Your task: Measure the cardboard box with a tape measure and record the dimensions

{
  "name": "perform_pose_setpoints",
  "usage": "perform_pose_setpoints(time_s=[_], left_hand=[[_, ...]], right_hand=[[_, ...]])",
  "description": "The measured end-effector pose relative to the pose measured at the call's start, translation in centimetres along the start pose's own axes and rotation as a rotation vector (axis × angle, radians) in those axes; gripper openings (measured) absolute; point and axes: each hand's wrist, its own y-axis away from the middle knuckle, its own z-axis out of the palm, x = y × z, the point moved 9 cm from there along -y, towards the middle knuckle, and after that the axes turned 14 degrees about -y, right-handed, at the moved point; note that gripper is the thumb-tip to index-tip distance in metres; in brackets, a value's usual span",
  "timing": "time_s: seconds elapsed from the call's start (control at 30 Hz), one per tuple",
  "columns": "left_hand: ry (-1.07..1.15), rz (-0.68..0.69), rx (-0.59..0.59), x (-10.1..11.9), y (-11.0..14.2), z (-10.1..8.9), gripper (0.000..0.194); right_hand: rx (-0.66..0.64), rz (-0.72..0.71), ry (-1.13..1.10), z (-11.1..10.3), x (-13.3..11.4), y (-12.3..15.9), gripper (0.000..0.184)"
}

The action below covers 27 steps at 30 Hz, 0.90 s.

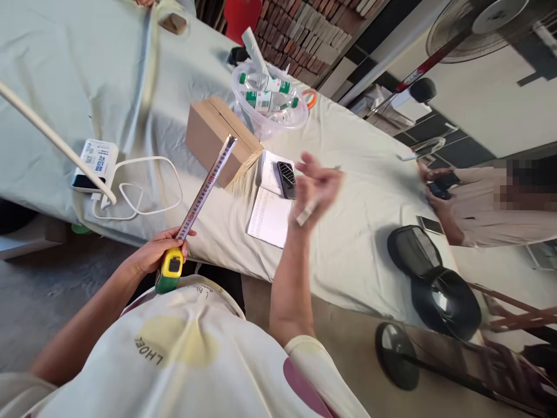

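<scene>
My left hand [163,249] is closed round a yellow and green tape measure [171,270], held against my shirt. Its blade [204,191] sticks out up and to the right, and the tip overlaps the cardboard box [221,142] in view; whether it touches cannot be told. Raised over the table, my right hand [319,186] is blurred, with a slim whitish pen-like stick [307,213] running through its grip. Just left of that hand, an open notebook [265,223] lies with a dark, striped phone-like object [286,179] on it.
A clear tub [241,110] holds several water bottles, with orange scissor handles [310,98] beside it. At left are a white device [96,164] and its cable. Black headgear-like items [444,296] lie right. Another person [474,203] sits there, near a fan [474,29].
</scene>
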Motion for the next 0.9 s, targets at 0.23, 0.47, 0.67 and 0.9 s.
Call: perform_pose_setpoints(time_s=[0.23, 0.47, 0.67, 0.9], left_hand=[[-0.003, -0.008, 0.110, 0.0, 1.7, -0.9, 0.042], [-0.046, -0.055, 0.129, 1.1, 3.4, -0.5, 0.037], [-0.064, -0.061, 0.059, 1.8, 2.9, 0.6, 0.027], [-0.092, -0.073, -0.039, 1.8, 1.4, 2.3, 0.026]], right_hand=[[0.147, 0.144, -0.010, 7.1, 12.3, -3.7, 0.077], [0.064, 0.076, -0.078, 9.0, 14.4, -3.3, 0.079], [-0.057, -0.233, -0.061, 7.4, 11.7, -1.6, 0.073], [-0.136, -0.309, -0.013, 5.8, 9.5, 0.5, 0.078]])
